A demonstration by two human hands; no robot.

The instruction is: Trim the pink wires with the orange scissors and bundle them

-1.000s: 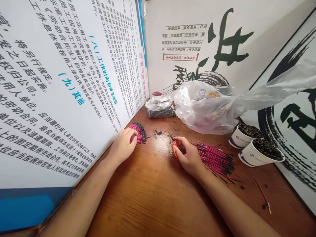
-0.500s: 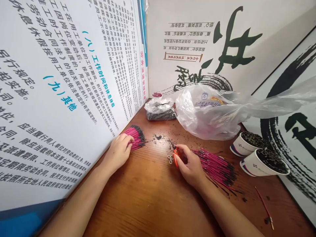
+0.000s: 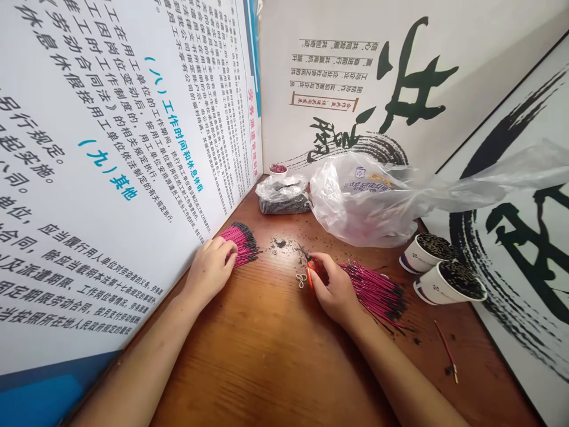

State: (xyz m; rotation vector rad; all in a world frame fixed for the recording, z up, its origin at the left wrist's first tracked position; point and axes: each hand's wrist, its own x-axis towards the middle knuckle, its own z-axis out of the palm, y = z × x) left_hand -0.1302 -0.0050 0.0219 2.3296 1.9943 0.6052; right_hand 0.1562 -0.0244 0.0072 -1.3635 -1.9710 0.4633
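My left hand (image 3: 212,265) is at the left wall with its fingers curled over the near end of a bundle of thin magenta wires (image 3: 237,242) with black tips. Its fingertips press together on the wires; exactly how many they grip is hidden. In my right hand (image 3: 336,289) is a small pair of scissors (image 3: 311,270) with orange handles, its dark blades pointing away to the upper left. A second pile of magenta wires (image 3: 376,293) with black ends lies just right of that hand, partly behind it. A small pale looped object (image 3: 301,280) lies beside the scissors.
Black bits (image 3: 280,244) are scattered over the wooden table (image 3: 249,350). Behind are a clear bag of black pieces (image 3: 284,198), a small cup (image 3: 278,169) and a big plastic bag (image 3: 355,207). Two paper cups (image 3: 444,284) and a loose wire (image 3: 446,350) are at right.
The view has shifted slightly, so the cups, bags and piles appear further left. Both hands keep nearly the same pose, with the scissors still in my right hand.
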